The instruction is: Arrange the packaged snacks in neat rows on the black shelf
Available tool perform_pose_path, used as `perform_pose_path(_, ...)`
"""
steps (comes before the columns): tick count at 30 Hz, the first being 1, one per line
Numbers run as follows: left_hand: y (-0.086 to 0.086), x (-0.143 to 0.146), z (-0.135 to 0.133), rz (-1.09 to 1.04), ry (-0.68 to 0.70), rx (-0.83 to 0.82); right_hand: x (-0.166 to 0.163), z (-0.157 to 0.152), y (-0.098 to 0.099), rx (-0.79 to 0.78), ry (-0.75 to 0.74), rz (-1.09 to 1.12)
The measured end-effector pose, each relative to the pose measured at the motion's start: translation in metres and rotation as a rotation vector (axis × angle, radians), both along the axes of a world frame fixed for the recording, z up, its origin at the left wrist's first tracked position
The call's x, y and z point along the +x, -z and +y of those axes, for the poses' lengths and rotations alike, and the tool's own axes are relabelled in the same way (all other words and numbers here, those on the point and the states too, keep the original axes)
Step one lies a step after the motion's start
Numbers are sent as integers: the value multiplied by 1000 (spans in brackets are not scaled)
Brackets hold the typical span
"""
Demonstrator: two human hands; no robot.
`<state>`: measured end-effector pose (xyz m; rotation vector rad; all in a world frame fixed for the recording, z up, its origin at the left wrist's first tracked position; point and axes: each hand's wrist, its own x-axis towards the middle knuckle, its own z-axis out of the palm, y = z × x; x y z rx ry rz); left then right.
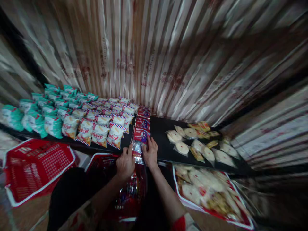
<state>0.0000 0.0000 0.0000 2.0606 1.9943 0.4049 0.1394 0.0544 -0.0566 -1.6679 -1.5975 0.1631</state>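
Observation:
My left hand [125,163] and my right hand [150,153] both pinch a red snack packet with a clear end [138,149] at the front edge of a black shelf [158,130]. That packet lies at the near end of a row of red packets [142,123] running back toward the wall. Below my hands a red basket [127,192] holds more red packets.
Rows of white-and-orange snack bags [101,126] and teal bags [43,112] fill the shelf's left. Clear packets of round pale cakes [192,142] lie on its right. An empty red basket [36,166] sits at lower left, a basket of cakes [209,192] at lower right. Corrugated metal wall [168,57] behind.

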Motion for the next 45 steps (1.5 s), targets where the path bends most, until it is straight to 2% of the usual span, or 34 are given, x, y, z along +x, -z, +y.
perform_pose_path(7, 9, 5, 3, -31, 101, 66, -4, 4, 3, -40, -5, 11)
perform_pose_path(17, 11, 2, 1, -78, 111, 63, -5, -16, -8, 25, 5, 38)
perform_pose_path(23, 13, -5, -11, -151, 98, 96, -12, -54, -14, 120, -36, 74)
perform_pose_path(28, 33, -17, -37, -315, 48, 126, -25, -99, -15, 213, -148, 106)
perform_pose_path(31, 53, -27, -56, -396, -42, 25, -36, -118, -3, 114, -223, 133)
perform_pose_path(35, 81, -45, -75, -383, -235, -243, -53, -129, 25, -223, -297, 142)
perform_pose_path(37, 92, -55, -79, -344, -284, -345, -61, -130, 39, -365, -316, 140)
perform_pose_path(40, 102, -65, -75, -294, -270, -408, -70, -127, 54, -467, -311, 126)
perform_pose_path(45, 112, -73, -53, -268, -274, -423, -77, -108, 68, -535, -281, 129)
